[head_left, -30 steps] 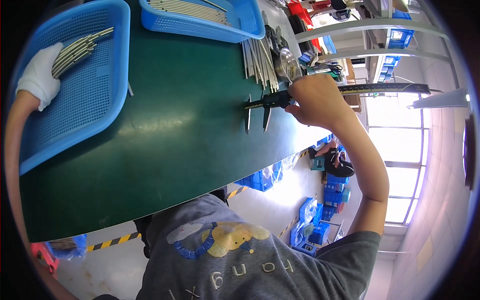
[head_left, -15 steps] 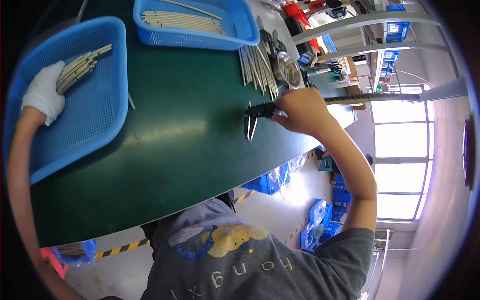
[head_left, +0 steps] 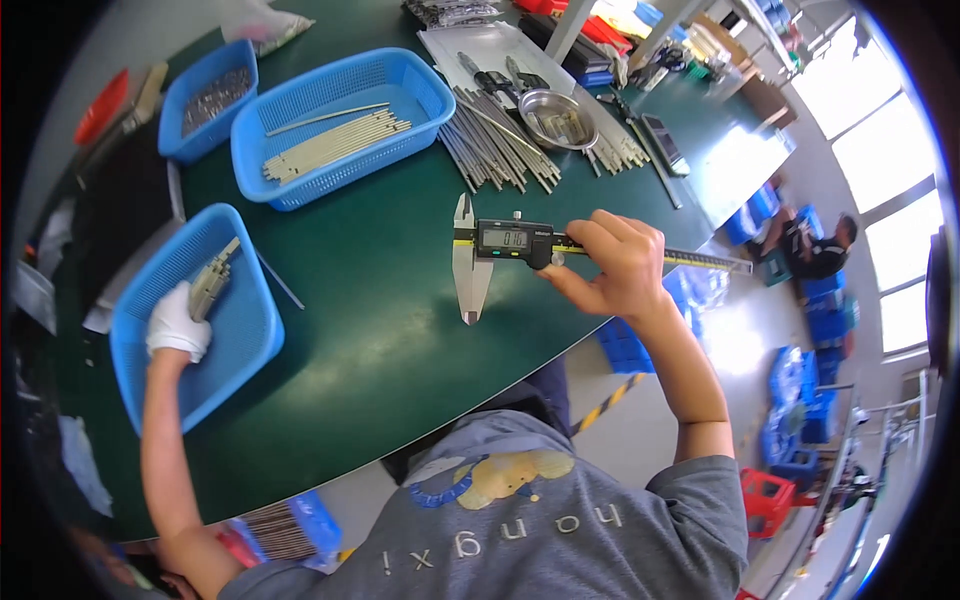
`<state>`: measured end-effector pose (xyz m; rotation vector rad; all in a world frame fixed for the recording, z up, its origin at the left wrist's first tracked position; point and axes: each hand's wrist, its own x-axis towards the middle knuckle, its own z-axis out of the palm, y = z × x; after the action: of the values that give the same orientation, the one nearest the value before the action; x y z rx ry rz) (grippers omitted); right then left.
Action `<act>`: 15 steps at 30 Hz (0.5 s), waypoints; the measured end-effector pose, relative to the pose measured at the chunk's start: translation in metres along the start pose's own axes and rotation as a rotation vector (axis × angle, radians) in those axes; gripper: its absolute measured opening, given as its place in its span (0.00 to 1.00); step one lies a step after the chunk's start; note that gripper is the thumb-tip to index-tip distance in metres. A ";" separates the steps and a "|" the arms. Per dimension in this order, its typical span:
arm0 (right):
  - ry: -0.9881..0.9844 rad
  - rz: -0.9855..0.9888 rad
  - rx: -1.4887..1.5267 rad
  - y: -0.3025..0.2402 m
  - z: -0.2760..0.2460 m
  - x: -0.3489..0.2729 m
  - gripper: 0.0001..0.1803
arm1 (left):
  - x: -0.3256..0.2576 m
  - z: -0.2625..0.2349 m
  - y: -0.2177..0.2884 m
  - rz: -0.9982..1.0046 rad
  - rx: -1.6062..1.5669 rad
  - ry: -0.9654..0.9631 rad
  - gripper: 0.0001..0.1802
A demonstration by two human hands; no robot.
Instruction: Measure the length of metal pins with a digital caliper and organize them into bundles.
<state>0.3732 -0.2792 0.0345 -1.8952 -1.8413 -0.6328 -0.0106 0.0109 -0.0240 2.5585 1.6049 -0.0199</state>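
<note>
My left hand [head_left: 180, 325], in a white glove, is closed round a bundle of metal rods [head_left: 212, 283] inside the near blue basket [head_left: 265, 330]. The rods stick out past the fingers toward the basket's far side. Bare, my right hand [head_left: 618, 262] grips a digital caliper [head_left: 515, 240] by its slider and beam, held over the green table with its display facing up. The caliper's jaws look closed, with nothing between them. A single thin rod [head_left: 282, 280] lies beside the near basket's right rim.
Farther back, a second blue basket [head_left: 345, 185] holds a row of rods, and a smaller blue bin [head_left: 208, 145] holds small metal parts. Loose rods [head_left: 490, 145] lie by a steel bowl [head_left: 560, 115]. A dark handheld device [head_left: 665, 145] sits at the right. Another person [head_left: 820, 245] is in the background.
The view has swung, so more of the table shows. The caliper has turned so that its display faces up, and its jaws have come together. My left hand still holds the rods.
</note>
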 end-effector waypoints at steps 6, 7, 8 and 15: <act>0.060 0.042 0.264 0.023 0.058 -0.021 0.20 | -0.001 0.002 -0.010 -0.013 -0.061 0.180 0.14; -0.013 0.053 0.298 0.027 0.069 -0.021 0.19 | 0.000 0.000 -0.018 -0.067 -0.073 0.209 0.19; -0.093 0.060 0.326 0.028 0.079 -0.022 0.19 | 0.007 0.004 -0.034 -0.061 -0.060 0.220 0.19; -0.128 0.074 0.404 0.036 0.129 -0.012 0.17 | 0.009 -0.055 -0.076 0.156 -0.920 0.788 0.18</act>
<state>0.4125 -0.2140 -0.0762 -1.7515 -1.8005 -0.1016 -0.0780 0.0580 0.0224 1.9585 1.1015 1.4967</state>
